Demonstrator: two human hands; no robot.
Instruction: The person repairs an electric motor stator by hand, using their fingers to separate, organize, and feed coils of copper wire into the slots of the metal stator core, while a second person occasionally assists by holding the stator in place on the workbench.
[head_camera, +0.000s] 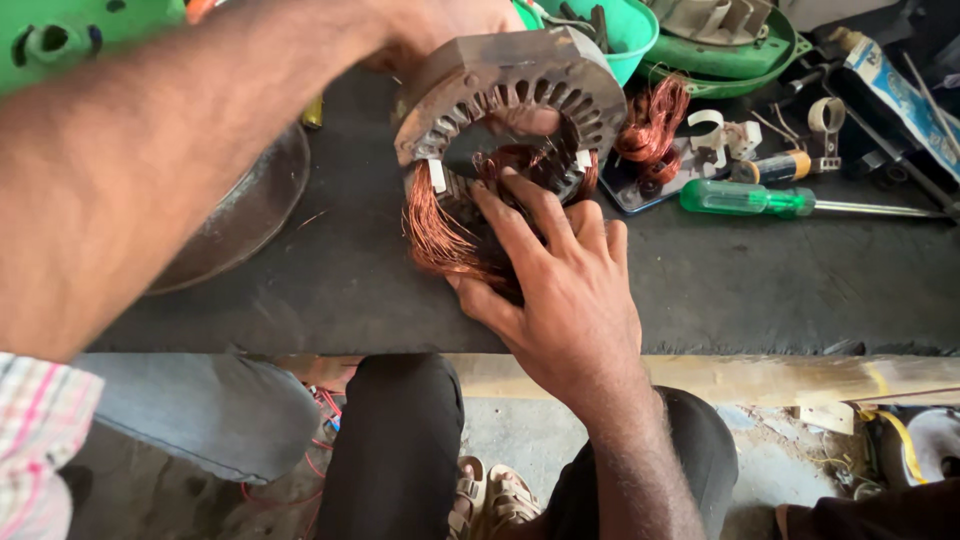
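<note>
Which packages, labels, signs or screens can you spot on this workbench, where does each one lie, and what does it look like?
Blue and white printed package: far right edge of the dark bench top, beyond the green-handled screwdriver; long, flat, lying at a slant, with a yellowish end.
No signs or screens are in view, and no separate label can be made out.

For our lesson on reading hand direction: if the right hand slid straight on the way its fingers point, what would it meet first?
The right hand points up-left; its fingertips already touch the copper windings, with the slotted metal ring just beyond, though depth is unclear.
</note>
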